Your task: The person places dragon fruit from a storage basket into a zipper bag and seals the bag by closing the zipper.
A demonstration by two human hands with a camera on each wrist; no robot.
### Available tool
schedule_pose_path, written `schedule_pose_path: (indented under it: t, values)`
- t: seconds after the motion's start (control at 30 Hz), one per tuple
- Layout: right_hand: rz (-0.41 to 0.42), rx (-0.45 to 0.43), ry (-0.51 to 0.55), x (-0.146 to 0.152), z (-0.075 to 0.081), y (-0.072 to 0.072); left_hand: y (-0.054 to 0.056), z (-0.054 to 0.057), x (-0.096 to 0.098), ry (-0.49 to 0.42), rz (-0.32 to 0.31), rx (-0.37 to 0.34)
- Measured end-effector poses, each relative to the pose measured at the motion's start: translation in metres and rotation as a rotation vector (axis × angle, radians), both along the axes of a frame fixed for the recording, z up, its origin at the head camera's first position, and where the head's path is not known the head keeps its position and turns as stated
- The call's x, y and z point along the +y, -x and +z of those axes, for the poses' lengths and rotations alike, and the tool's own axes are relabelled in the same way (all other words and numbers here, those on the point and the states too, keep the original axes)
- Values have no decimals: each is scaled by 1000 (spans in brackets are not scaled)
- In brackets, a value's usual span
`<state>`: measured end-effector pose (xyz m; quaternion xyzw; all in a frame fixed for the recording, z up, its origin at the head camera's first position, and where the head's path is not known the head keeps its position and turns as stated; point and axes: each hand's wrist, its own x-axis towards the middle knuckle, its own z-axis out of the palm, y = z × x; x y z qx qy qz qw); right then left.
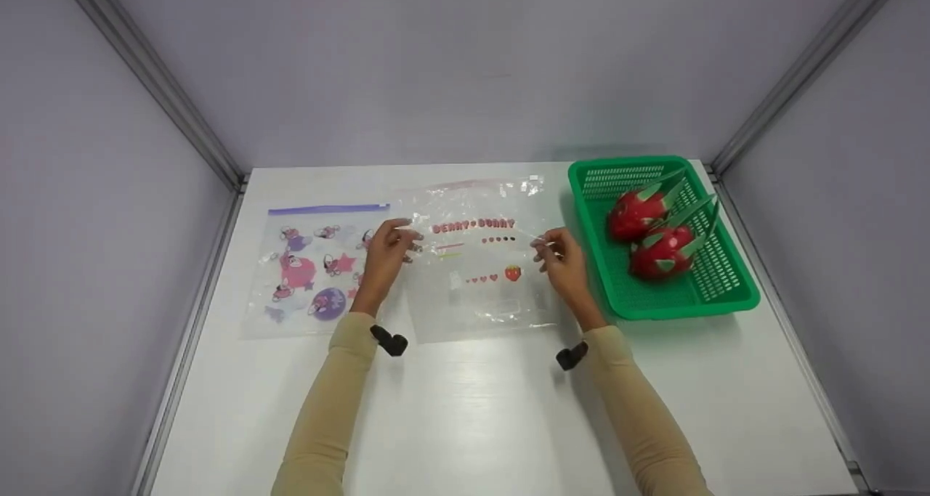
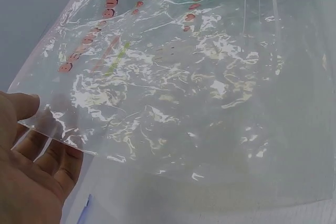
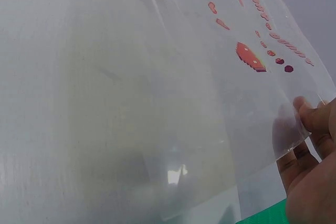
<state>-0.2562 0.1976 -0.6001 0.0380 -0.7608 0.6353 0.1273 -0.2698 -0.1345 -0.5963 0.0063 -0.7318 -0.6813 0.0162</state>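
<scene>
A clear plastic zip bag (image 1: 479, 300) with red "BERRY BUNNY" lettering, small hearts and a strawberry print is held between both hands over the white table. My left hand (image 1: 389, 256) pinches its left edge, thumb on top and fingers beneath, as the left wrist view shows. On the opposite edge my right hand (image 1: 565, 263) pinches the film the same way. Glossy wrinkles run across the bag (image 2: 173, 98) in the left wrist view. Seen from the right wrist, the bag (image 3: 210, 103) looks smoother, its lower part close over the table.
A second zip bag (image 1: 294, 272) with a purple slider strip and pink-purple cartoon prints lies flat at the left. To the right stands a green plastic basket (image 1: 617, 293) holding two red dragon fruits (image 1: 661, 253) with green tips. Grey-framed walls (image 1: 465, 67) enclose the table.
</scene>
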Motion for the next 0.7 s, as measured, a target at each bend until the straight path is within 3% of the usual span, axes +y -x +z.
schedule_pose_path:
  t: [0.4, 0.57, 0.7]
  values:
    - [40, -12, 124, 3, 7, 7, 0, 17, 1, -14, -34, 171]
    - [23, -42, 116, 3, 14, 9, 1, 22, -1, -20, -50, 202]
    - [19, -49, 92, 2, 28, 8, 1, 24, 0, -11, -60, 187]
